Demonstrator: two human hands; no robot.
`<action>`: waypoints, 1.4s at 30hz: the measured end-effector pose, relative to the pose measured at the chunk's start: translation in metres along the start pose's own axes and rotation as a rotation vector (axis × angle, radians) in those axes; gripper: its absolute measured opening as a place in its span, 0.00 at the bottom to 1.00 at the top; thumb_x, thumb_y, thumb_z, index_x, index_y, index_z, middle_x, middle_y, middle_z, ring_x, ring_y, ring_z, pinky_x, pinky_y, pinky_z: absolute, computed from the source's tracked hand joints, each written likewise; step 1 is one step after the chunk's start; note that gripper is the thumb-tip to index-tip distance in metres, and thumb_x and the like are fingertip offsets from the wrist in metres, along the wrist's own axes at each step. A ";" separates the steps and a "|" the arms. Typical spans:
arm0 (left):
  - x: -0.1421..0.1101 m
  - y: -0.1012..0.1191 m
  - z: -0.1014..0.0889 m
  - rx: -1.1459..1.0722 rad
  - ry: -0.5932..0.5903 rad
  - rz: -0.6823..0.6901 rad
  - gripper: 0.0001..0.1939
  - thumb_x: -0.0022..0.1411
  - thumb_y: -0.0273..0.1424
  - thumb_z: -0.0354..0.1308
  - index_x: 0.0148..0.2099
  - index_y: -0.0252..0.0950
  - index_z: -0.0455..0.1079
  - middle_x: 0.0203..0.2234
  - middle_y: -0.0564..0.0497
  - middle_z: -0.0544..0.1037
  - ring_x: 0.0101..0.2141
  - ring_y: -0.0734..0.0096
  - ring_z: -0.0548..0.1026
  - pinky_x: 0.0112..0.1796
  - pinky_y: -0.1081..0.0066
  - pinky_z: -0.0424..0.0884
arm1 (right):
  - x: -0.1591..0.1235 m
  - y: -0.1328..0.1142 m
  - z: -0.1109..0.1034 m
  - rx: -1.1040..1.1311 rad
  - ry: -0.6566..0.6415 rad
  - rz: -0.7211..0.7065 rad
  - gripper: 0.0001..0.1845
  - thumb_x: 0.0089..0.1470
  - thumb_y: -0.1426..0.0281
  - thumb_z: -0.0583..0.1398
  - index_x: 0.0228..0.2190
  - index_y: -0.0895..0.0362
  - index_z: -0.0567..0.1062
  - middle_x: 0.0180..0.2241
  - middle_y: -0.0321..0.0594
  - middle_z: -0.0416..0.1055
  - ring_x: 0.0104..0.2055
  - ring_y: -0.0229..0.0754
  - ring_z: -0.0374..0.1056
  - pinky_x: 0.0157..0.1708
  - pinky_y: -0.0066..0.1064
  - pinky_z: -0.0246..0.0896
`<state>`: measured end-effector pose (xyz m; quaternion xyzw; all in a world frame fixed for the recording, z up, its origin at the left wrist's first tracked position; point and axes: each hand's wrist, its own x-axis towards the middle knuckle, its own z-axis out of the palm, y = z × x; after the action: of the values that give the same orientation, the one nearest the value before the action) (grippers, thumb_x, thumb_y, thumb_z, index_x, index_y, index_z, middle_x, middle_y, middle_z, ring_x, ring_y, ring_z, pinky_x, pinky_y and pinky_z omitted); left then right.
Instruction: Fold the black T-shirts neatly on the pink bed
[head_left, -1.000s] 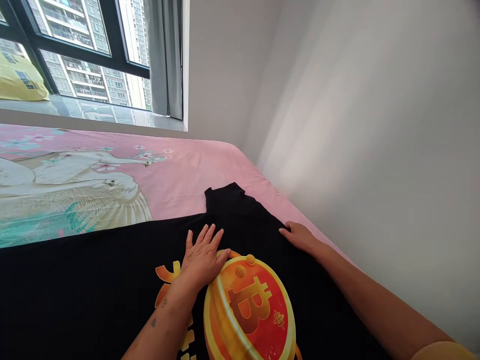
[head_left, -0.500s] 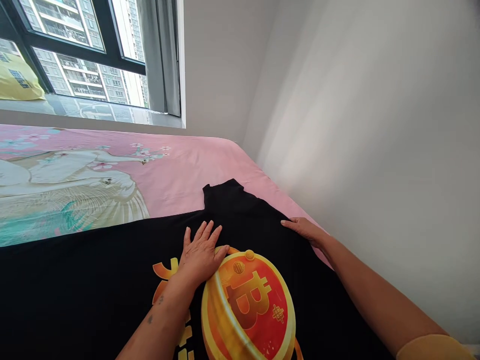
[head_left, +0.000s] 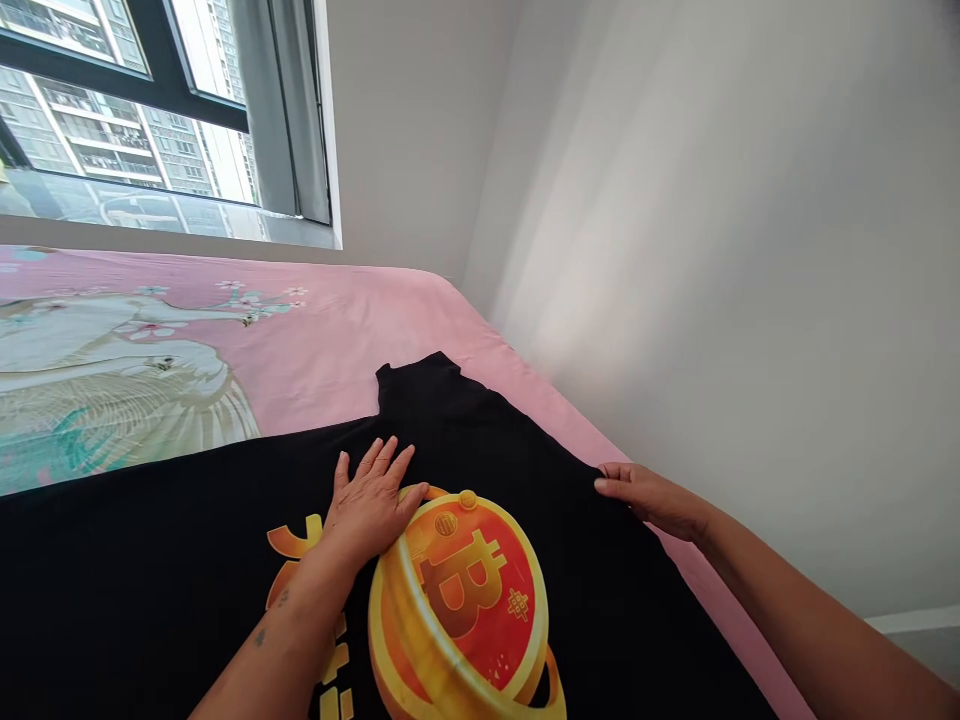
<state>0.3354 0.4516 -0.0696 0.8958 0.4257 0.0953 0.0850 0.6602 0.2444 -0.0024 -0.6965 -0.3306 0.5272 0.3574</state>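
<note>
- Pale walls are meeting in a corner beyond the pink-covered bed, and a window with a grey curtain is overlooking its far edge.
- On the bed, a black T-shirt is lying spread out, a strip of pink showing between it and the bed's right edge.
- Flat and wide, my left hand is resting on the cloth with fingers spread, overlapping the rim of the orange coin print; I am probably anchoring the fabric against sliding.
- Near the bed's right edge, my right hand is holding the T-shirt's border in a narrow pinch, likely for tensioning it against that anchor.
- Its long axis is running left to right, roughly alongside the far edge, the left end extending out of view.
- One short sleeve is pointing towards the far edge; the printed "B" is lying sideways, its top facing right, so I judge the neck end is pointing towards the right edge.
</note>
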 end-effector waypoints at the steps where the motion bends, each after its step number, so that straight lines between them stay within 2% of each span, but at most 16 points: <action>1: 0.000 0.000 0.000 0.000 0.000 0.000 0.32 0.63 0.50 0.39 0.65 0.44 0.55 0.65 0.50 0.53 0.65 0.59 0.46 0.61 0.46 0.32 | 0.002 -0.003 0.003 0.079 -0.004 0.012 0.18 0.49 0.53 0.62 0.30 0.56 0.71 0.28 0.34 0.69 0.27 0.33 0.62 0.27 0.25 0.58; 4: 0.000 0.000 -0.001 -0.002 0.001 0.001 0.32 0.64 0.50 0.39 0.65 0.44 0.55 0.65 0.49 0.53 0.65 0.59 0.46 0.61 0.46 0.32 | 0.016 -0.013 0.013 0.284 -0.066 0.065 0.18 0.52 0.53 0.59 0.31 0.56 0.73 0.31 0.38 0.72 0.32 0.37 0.67 0.36 0.29 0.64; 6: 0.000 0.000 -0.001 -0.006 0.000 0.002 0.32 0.64 0.50 0.39 0.65 0.44 0.55 0.65 0.49 0.54 0.65 0.59 0.47 0.61 0.46 0.32 | 0.024 -0.018 0.015 0.296 -0.074 0.062 0.17 0.51 0.55 0.61 0.32 0.57 0.75 0.31 0.40 0.73 0.35 0.40 0.69 0.41 0.32 0.64; 7: -0.001 -0.001 -0.001 -0.008 0.000 0.003 0.32 0.63 0.50 0.39 0.65 0.44 0.55 0.65 0.49 0.54 0.65 0.59 0.46 0.61 0.46 0.32 | 0.025 -0.021 0.015 0.239 -0.032 0.063 0.17 0.50 0.55 0.62 0.32 0.58 0.75 0.31 0.41 0.74 0.34 0.41 0.69 0.41 0.33 0.65; 10: 0.000 -0.001 0.000 -0.016 -0.003 0.006 0.31 0.63 0.50 0.39 0.65 0.45 0.55 0.65 0.50 0.53 0.65 0.60 0.46 0.61 0.46 0.32 | 0.021 -0.025 0.007 -0.035 0.211 0.061 0.19 0.47 0.54 0.64 0.24 0.58 0.74 0.20 0.36 0.70 0.22 0.36 0.63 0.25 0.29 0.61; 12: 0.000 -0.001 0.001 -0.019 -0.006 0.004 0.31 0.63 0.50 0.39 0.65 0.45 0.55 0.65 0.50 0.53 0.65 0.59 0.46 0.61 0.46 0.31 | 0.015 -0.025 0.001 -0.074 0.253 -0.003 0.19 0.47 0.54 0.64 0.20 0.58 0.72 0.16 0.33 0.65 0.17 0.32 0.57 0.19 0.27 0.54; 13: -0.001 -0.001 0.001 -0.021 -0.007 0.003 0.32 0.63 0.50 0.39 0.65 0.45 0.55 0.65 0.50 0.53 0.65 0.59 0.45 0.61 0.46 0.31 | 0.012 -0.024 0.000 -0.011 0.206 -0.050 0.18 0.48 0.55 0.63 0.21 0.57 0.72 0.16 0.33 0.66 0.17 0.32 0.58 0.19 0.27 0.55; 15: -0.001 -0.001 0.001 -0.024 -0.006 0.003 0.31 0.64 0.50 0.39 0.65 0.44 0.55 0.65 0.50 0.53 0.65 0.59 0.45 0.61 0.46 0.31 | 0.010 -0.020 0.001 0.192 0.015 -0.108 0.15 0.50 0.57 0.62 0.25 0.57 0.73 0.21 0.35 0.70 0.22 0.35 0.65 0.25 0.27 0.61; 18: -0.001 -0.002 0.001 -0.028 -0.002 0.007 0.31 0.63 0.50 0.40 0.65 0.44 0.55 0.65 0.49 0.54 0.65 0.58 0.46 0.61 0.46 0.32 | 0.012 -0.012 0.013 0.425 -0.278 -0.048 0.19 0.54 0.54 0.56 0.34 0.57 0.75 0.28 0.39 0.75 0.32 0.39 0.72 0.36 0.30 0.66; 19: -0.001 -0.002 0.001 -0.029 -0.002 0.009 0.32 0.63 0.50 0.40 0.65 0.44 0.55 0.65 0.49 0.54 0.65 0.58 0.47 0.61 0.46 0.32 | 0.013 -0.010 0.019 0.462 -0.340 -0.011 0.21 0.56 0.54 0.54 0.37 0.57 0.75 0.30 0.40 0.76 0.34 0.40 0.73 0.39 0.31 0.67; 21: -0.001 -0.002 0.001 -0.030 -0.001 0.009 0.32 0.63 0.50 0.40 0.65 0.44 0.55 0.65 0.49 0.54 0.65 0.58 0.47 0.61 0.45 0.32 | 0.018 -0.007 0.030 0.517 -0.376 0.024 0.23 0.56 0.55 0.52 0.42 0.58 0.74 0.35 0.42 0.77 0.41 0.44 0.73 0.45 0.35 0.66; 24: -0.001 -0.001 0.001 -0.029 0.003 0.005 0.31 0.63 0.50 0.40 0.65 0.44 0.55 0.65 0.49 0.54 0.65 0.59 0.46 0.61 0.46 0.31 | 0.028 -0.010 0.042 0.608 -0.322 -0.040 0.27 0.54 0.52 0.51 0.46 0.58 0.72 0.43 0.44 0.75 0.48 0.49 0.70 0.53 0.42 0.61; 27: -0.001 0.000 0.000 -0.034 -0.004 0.002 0.31 0.64 0.49 0.40 0.65 0.44 0.56 0.65 0.50 0.54 0.65 0.60 0.46 0.61 0.47 0.31 | 0.040 -0.017 0.043 0.655 -0.255 -0.131 0.33 0.53 0.47 0.48 0.48 0.57 0.71 0.45 0.44 0.74 0.51 0.51 0.68 0.55 0.47 0.58; 33: -0.001 -0.002 0.001 -0.035 -0.004 0.008 0.32 0.63 0.50 0.40 0.65 0.44 0.55 0.65 0.49 0.53 0.65 0.59 0.46 0.61 0.46 0.31 | 0.056 -0.015 0.029 0.538 0.003 -0.131 0.27 0.52 0.53 0.54 0.48 0.56 0.71 0.42 0.44 0.76 0.49 0.52 0.70 0.53 0.45 0.62; 40: 0.000 -0.001 0.000 -0.049 -0.017 -0.001 0.32 0.63 0.51 0.40 0.65 0.45 0.55 0.65 0.49 0.54 0.65 0.58 0.46 0.61 0.46 0.31 | 0.060 0.000 0.009 0.470 -0.052 0.021 0.24 0.53 0.55 0.55 0.44 0.59 0.72 0.41 0.46 0.76 0.46 0.50 0.71 0.49 0.43 0.65; 42: 0.000 -0.001 0.000 -0.053 -0.012 0.001 0.32 0.63 0.51 0.40 0.65 0.45 0.56 0.65 0.49 0.54 0.65 0.58 0.46 0.61 0.47 0.31 | 0.058 -0.001 0.007 0.458 -0.027 0.052 0.22 0.53 0.57 0.57 0.43 0.59 0.72 0.41 0.46 0.76 0.45 0.49 0.72 0.49 0.42 0.65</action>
<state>0.3344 0.4524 -0.0699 0.8939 0.4222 0.1012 0.1114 0.6661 0.2941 -0.0319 -0.5985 -0.1890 0.6067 0.4878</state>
